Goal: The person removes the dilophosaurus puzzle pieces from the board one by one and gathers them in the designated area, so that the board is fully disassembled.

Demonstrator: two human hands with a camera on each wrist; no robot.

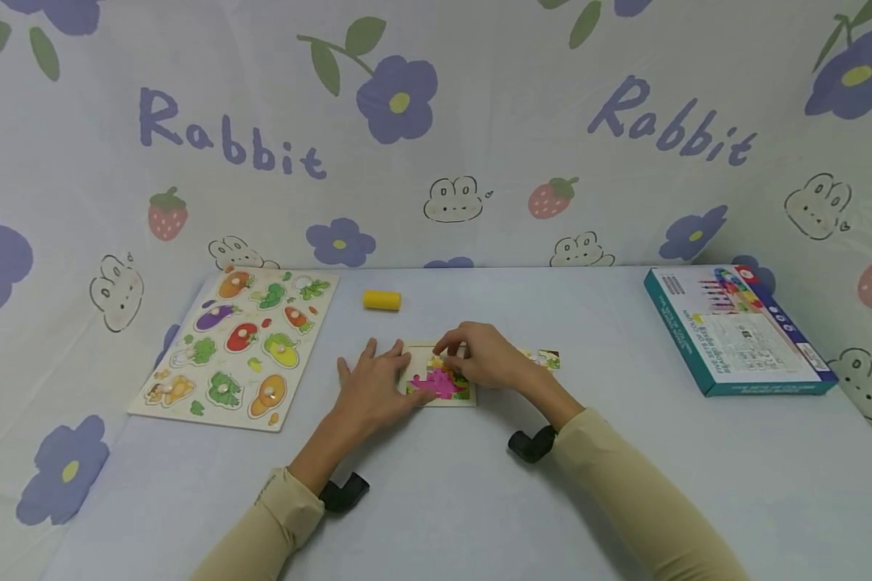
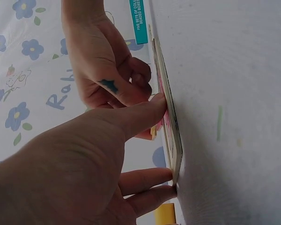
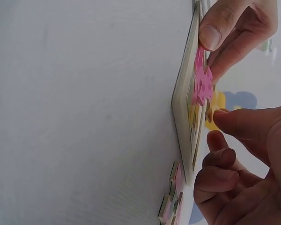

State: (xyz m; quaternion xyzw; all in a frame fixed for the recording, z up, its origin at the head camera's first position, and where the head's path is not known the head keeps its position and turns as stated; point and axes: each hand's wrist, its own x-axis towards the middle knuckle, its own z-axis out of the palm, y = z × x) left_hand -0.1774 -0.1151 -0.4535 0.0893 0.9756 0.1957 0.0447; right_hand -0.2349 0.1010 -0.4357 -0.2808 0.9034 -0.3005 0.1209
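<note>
A small wooden jigsaw board [image 1: 417,355] lies in front of the person, partly filled with pink pieces [image 1: 445,387] that have darker spots. My left hand [image 1: 374,391] rests at its left side with fingers spread. The left thumb [image 2: 150,110] presses on the pieces while two fingertips touch the board's edge. Over the upper part of the board, my right hand [image 1: 488,355] pinches a small yellow-brown jigsaw piece [image 3: 209,113] between thumb and index finger. Its other fingers are curled. Loose jigsaw pieces [image 1: 549,358] lie right of the board, partly hidden behind the right hand.
A vegetable peg puzzle [image 1: 291,387] lies at the left. Toward the back is a yellow cylinder [image 1: 382,300]. On the right lies a teal-edged box [image 1: 741,339]. A patterned cloth [image 1: 407,194] hangs behind the table.
</note>
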